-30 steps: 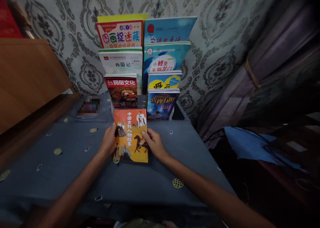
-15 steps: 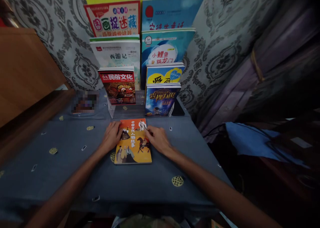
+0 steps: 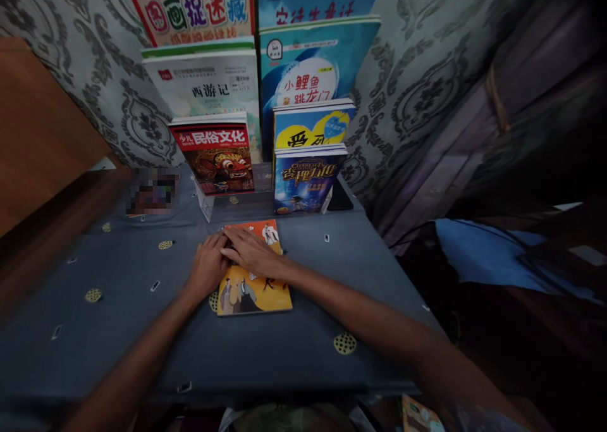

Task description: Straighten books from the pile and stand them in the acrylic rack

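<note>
1. Locate the orange book [image 3: 258,295]: it lies flat on the desk [image 3: 303,331], between the front edge and the clear stand [image 3: 205,208] toward the back edge.
2. Check its axis: we see the long side running from the front edge toward the back edge, slightly skewed.
3. Check the left hand [image 3: 207,266]: it rests at the book's left side, fingers together and slightly bent. We cannot tell whether they grip the edge.
4. Check the right hand [image 3: 256,256]: it lies across the upper cover, fingers nearly straight, thumb apart, tips meeting the left hand's. We see no grip.
5. Note the relation: the left hand is nearer the book's left edge; the cover extends rightward and frontward from its fingers.
6. Count: two hands, one flat book, seven visible front covers among the standing books [image 3: 222,163], one dark flat item [image 3: 342,198] near the back right corner, one blurred item [image 3: 154,191] at left.
</note>
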Tool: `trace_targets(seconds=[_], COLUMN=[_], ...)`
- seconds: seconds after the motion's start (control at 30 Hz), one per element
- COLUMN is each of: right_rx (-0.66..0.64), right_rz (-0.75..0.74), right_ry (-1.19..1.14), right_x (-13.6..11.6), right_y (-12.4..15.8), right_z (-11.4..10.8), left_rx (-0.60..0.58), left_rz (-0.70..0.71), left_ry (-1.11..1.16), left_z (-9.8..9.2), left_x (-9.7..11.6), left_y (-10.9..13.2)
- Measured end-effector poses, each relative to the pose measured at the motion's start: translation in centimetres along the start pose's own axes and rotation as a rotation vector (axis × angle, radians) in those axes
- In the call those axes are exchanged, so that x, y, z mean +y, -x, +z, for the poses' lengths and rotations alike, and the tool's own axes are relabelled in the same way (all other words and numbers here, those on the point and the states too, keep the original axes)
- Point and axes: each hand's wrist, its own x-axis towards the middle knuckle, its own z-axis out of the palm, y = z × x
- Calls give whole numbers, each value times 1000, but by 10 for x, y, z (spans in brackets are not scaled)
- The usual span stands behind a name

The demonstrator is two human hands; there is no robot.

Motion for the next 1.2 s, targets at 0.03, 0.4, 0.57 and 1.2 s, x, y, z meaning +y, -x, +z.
trace_targets(seconds=[0.03,0.4,0.57,1.2], right_rx=[-1,88,165,197], right_rz=[4,117,225,193], right_ry=[18,108,65,33], right_x=[2,39,60,76], right_y=[3,47,66,65], right_z=[-1,-29,-39,-35], left_rx=[5,57,41,-204], left_rz=[5,3,26,398], left_ry=[-7,-22,-36,112], left_z=[1,6,3,23], left_x=[0,-1,-1,29], left_y=[0,1,-2,-54])
